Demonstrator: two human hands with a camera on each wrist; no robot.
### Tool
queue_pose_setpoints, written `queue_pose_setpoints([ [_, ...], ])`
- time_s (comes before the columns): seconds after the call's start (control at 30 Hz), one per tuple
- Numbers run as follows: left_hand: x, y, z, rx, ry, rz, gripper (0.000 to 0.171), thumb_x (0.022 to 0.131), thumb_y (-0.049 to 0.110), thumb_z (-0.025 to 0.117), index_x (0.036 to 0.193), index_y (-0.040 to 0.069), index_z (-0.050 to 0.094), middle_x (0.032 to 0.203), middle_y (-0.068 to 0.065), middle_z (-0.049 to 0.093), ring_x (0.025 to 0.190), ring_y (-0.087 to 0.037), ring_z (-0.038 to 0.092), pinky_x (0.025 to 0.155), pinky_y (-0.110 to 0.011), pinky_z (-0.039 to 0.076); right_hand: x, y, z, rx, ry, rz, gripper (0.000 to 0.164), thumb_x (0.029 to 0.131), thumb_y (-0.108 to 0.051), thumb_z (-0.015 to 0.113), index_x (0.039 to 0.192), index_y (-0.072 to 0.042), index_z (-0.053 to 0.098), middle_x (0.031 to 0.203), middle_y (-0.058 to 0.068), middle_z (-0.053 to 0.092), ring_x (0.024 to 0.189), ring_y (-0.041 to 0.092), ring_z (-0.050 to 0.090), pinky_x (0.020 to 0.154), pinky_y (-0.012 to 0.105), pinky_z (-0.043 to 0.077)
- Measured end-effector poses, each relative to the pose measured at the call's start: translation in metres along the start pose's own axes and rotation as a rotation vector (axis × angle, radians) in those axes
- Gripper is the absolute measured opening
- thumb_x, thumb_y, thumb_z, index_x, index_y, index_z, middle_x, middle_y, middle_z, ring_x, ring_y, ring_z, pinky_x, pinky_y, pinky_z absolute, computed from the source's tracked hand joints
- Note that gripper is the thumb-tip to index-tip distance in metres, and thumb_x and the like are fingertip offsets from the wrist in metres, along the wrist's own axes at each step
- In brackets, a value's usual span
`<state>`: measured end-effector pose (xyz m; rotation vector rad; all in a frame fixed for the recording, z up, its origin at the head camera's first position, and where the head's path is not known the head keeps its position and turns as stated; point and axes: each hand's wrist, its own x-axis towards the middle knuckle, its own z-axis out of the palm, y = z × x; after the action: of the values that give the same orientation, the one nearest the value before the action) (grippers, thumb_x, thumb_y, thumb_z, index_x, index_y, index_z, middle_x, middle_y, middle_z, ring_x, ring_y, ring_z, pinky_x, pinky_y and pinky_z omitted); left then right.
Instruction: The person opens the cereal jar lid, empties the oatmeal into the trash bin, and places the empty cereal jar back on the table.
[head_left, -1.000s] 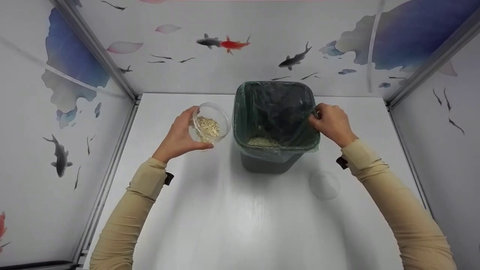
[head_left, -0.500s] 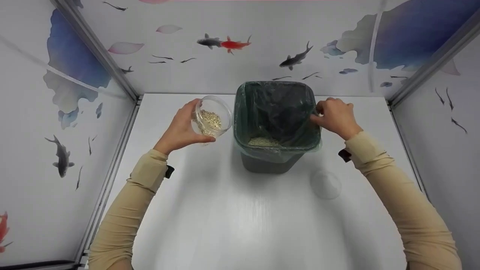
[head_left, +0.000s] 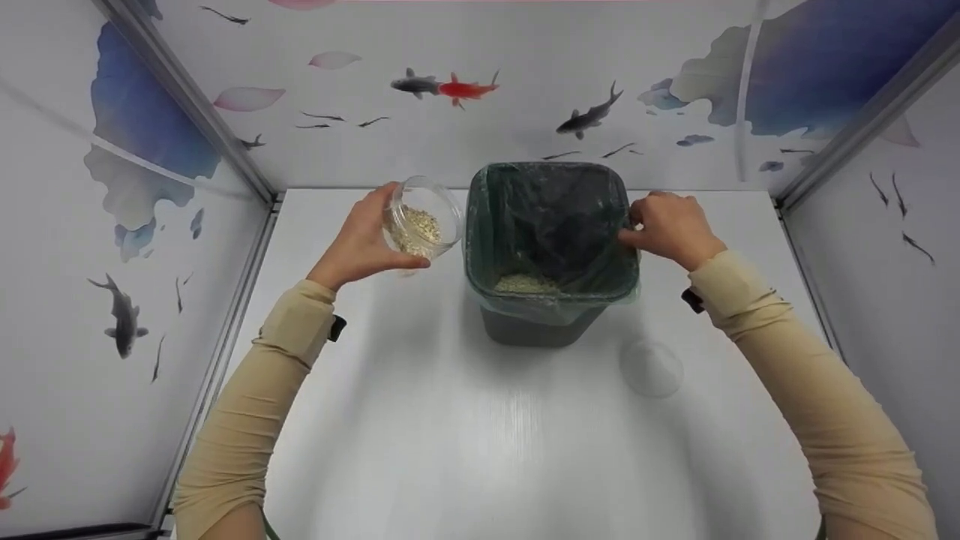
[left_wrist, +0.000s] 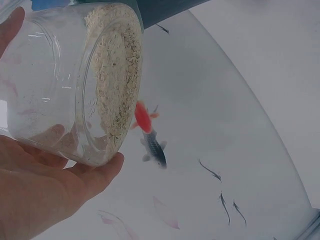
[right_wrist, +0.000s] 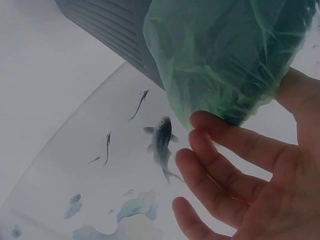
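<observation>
**Tilting a jar of grain beside a lined bin**

Holding a clear jar (head_left: pixel 421 221) at nine o'clock of the bin (head_left: pixel 551 247), the left hand (head_left: pixel 360 244) aims its mouth toward three o'clock; the right hand (head_left: pixel 670 227) pinches the green liner (head_left: pixel 487 225) at the bin's three o'clock rim on the desk (head_left: pixel 480 435).

Left wrist: fingers curl round the jar (left_wrist: pixel 75 85), pale grain (left_wrist: pixel 115 75) banked at its mouth.

Right wrist: fingers (right_wrist: pixel 235 165) curl against bunched liner (right_wrist: pixel 225 55).

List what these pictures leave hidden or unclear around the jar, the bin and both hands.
- Head view: bin base, hidden by its own body and the green liner.
- Left wrist view: jar cut off at top; left hand only partly in frame.
- Right wrist view: right hand thumb tip behind liner.
- Head view: lid faint, details unclear.
</observation>
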<state>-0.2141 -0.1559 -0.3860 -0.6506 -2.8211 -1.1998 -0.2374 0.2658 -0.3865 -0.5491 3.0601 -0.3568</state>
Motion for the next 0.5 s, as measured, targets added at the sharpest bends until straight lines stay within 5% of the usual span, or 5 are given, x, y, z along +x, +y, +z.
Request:
queue_pose_setpoints([
  [0.5,0.011,0.015,-0.010,0.043,-0.019,0.026,0.109,0.060,0.029,0.093,0.145,-0.003,0.032,0.140,-0.019,0.043,0.130,-0.033,0.036,0.107,-0.048,0.030,0.005,-0.001,-0.003,0.023,-0.057,-0.026,0.021,0.080,-0.017,0.066,0.066,-0.002,0.063,0.057,0.003,0.051,0.053,0.021,0.043,0.046,0.036,0.035],
])
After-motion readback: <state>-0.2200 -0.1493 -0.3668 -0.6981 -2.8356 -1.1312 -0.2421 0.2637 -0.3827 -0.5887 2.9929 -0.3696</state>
